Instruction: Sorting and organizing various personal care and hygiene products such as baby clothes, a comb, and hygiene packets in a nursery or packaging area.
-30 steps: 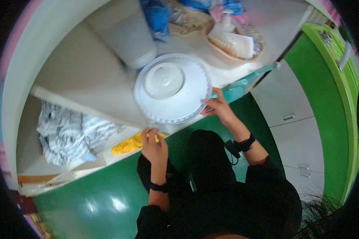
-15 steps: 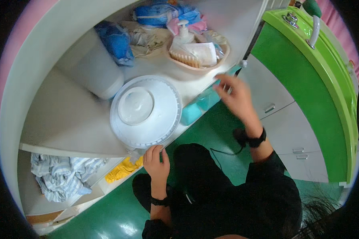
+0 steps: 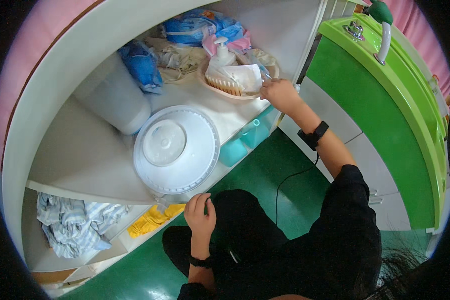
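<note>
Shiny green floor (image 3: 262, 172) lay below the white flat shelf (image 3: 185, 97), whose front edge ran slantwise before me. Nearest, my left hand (image 3: 200, 215) hung just outside this edge, its fingers softly bent, the thumb apart from them, and nothing could be seen inside. Close to it, the round white plastic basin (image 3: 202, 150) lay with its ringed base upward, near the edge, probably so placed because it rests steadily on its wide rim. Beside it, lower, stood the teal plastic bottle (image 3: 255, 134). Farther, my right hand (image 3: 281, 94) reached the right end of the oval pale-pink basket (image 3: 242, 98); the fingers were together and bent, but whether they clamped the rim or the clear packet there, I cannot tell. This basket seemed to keep small things gathered: the pale-bristled brush (image 3: 222, 86) and the white pump bottle (image 3: 222, 55). Between basin and basket, bare shelf gave room for sliding; behind, blue plastic packages (image 3: 202, 27) limited it.
</note>
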Demonstrator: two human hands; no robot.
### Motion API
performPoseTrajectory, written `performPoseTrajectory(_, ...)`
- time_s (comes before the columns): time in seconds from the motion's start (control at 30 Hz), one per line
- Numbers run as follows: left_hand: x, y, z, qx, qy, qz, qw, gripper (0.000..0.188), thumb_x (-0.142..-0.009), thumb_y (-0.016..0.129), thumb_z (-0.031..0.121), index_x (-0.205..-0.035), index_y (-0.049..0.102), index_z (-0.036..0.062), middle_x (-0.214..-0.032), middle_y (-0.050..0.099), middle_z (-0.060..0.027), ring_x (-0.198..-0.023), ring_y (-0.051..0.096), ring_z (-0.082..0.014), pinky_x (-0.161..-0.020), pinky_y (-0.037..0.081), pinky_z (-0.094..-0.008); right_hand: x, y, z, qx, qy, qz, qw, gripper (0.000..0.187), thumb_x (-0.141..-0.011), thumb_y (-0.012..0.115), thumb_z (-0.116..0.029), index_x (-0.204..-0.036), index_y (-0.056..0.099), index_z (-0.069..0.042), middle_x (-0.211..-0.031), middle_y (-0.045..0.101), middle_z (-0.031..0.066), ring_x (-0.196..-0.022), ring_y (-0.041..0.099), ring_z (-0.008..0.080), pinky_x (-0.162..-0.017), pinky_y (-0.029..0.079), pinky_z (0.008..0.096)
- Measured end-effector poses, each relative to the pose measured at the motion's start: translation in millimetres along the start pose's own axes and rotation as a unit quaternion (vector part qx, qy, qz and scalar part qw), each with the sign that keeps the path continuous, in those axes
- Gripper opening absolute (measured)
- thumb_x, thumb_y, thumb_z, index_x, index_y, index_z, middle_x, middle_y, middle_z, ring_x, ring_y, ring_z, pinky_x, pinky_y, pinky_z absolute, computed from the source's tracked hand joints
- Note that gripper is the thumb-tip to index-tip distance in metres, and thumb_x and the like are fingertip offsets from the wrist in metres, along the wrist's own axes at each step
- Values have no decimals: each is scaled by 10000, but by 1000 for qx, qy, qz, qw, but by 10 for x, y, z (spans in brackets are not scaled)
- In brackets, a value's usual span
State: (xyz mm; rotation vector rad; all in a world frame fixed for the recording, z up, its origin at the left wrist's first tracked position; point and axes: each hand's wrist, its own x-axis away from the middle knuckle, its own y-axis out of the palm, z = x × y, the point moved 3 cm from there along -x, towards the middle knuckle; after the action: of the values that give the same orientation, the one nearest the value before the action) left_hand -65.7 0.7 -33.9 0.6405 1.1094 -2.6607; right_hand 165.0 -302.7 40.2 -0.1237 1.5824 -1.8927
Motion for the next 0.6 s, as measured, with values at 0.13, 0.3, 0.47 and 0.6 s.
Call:
performPoseTrajectory(0.13, 32, 9, 10, -9, 3, -5, 1000, 143, -729, 590, 27, -869, 614, 40, -861, 591, -104, -743, 576, -289, -664, 449, -383, 81, -129, -192, 10, -14, 22, 1000, 171, -745, 599, -260, -674, 583, -106, -735, 572, 25, -730, 595, 216, -617, 479, 345)
performPoseTrajectory(0.3, 34, 39, 50, -11, 17, -22, 1000, 138, -735, 581, 28, -869, 615, 39, -862, 594, -99, -745, 576, -291, -673, 450, -384, 204, -250, -219, -4, -18, 30, 999, 199, -737, 604, -290, -676, 569, -103, -723, 562, 22, -709, 593, 211, -605, 476, 347)
performPoseTrajectory(0.47, 43, 26, 43, -10, 19, -29, 999, 139, -734, 578, 22, -867, 615, 40, -860, 597, -97, -748, 580, -290, -671, 453, -380, 249, -345, -285, -19, -21, -14, 1000, 169, -719, 631, -291, -732, 623, -122, -763, 591, 44, -732, 615, 242, -605, 480, 365)
performPoseTrajectory(0.6, 49, 11, 27, -5, 28, -30, 999, 140, -736, 575, 17, -869, 614, 37, -869, 599, -102, -750, 583, -295, -665, 457, -379, 233, -547, -154, -79, -25, -57, 995, 176, -734, 635, -254, -807, 640, -94, -769, 613, 65, -744, 616, 271, -628, 486, 384)
